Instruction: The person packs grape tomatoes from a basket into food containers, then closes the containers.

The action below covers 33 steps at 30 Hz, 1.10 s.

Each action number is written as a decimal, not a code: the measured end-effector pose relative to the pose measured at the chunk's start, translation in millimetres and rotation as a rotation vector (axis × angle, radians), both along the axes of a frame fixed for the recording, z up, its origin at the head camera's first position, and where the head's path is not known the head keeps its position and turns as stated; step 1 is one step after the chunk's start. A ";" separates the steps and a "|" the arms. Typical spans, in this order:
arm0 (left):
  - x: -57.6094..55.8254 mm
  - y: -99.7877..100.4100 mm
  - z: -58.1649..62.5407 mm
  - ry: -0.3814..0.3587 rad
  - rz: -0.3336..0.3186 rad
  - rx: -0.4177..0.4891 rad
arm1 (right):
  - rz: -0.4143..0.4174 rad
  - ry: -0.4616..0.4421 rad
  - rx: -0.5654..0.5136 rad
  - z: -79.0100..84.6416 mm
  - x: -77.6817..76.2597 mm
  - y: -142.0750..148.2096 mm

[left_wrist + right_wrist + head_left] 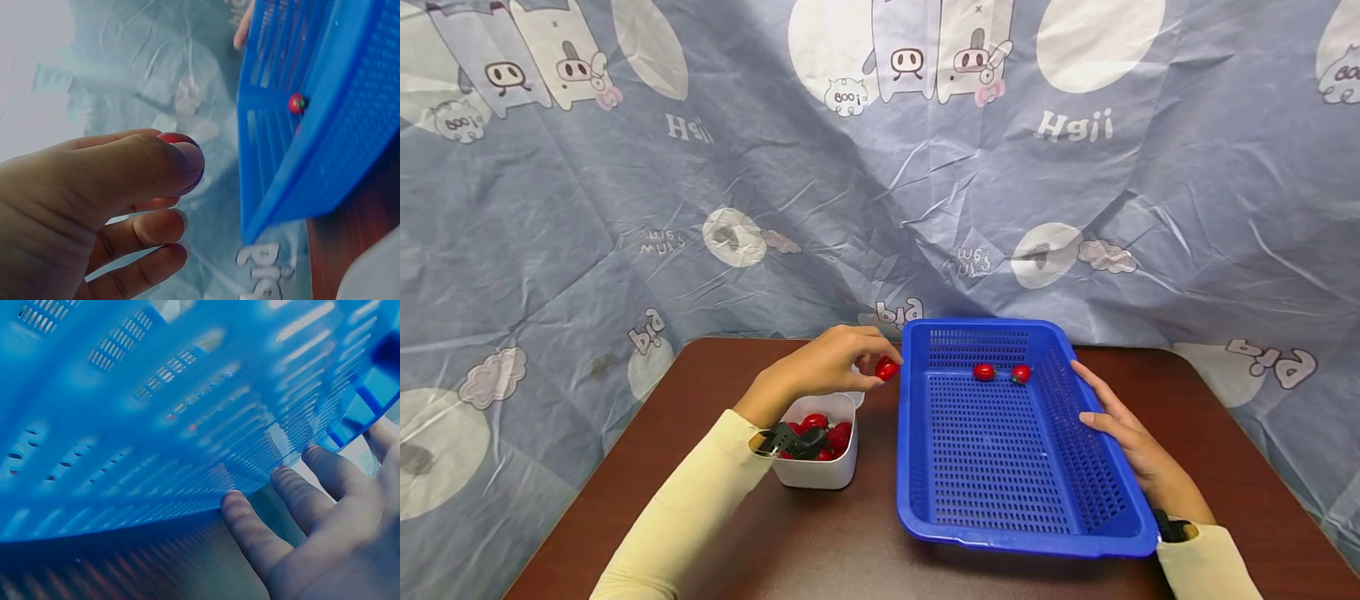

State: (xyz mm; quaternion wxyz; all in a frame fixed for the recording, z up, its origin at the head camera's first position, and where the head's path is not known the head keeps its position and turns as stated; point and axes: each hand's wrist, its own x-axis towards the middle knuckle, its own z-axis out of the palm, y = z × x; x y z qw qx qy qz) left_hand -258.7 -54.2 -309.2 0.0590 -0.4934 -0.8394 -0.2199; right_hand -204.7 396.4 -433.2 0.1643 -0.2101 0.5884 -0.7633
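Observation:
My left hand pinches a red cherry tomato between thumb and fingers, just beside the left rim of a blue plastic basket. In the left wrist view the thumb hides most of that tomato. Two cherry tomatoes lie at the basket's far end, one nearer the left and one with a green stem. My right hand grips the basket's right side, thumb over the rim. In the right wrist view its fingertips meet the outer wall, and the basket tilts above the table.
Under my left forearm stands a white tub holding several cherry tomatoes. Everything is on a dark brown table. A blue-grey patterned cloth hangs behind the table and along its sides.

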 end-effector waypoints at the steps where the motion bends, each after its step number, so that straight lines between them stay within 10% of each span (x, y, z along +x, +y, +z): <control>1: 1.1 -5.8 -0.8 -0.004 0.015 0.002 | 0.008 0.003 -0.006 -0.1 -0.2 0.3; 15: 21.3 -65.0 -19.8 -0.065 0.161 0.030 | 0.035 0.055 -0.023 -3.7 -1.4 1.3; 33: 42.6 -85.9 -70.7 -0.215 0.222 0.074 | 0.062 0.063 -0.043 -4.4 -4.1 0.2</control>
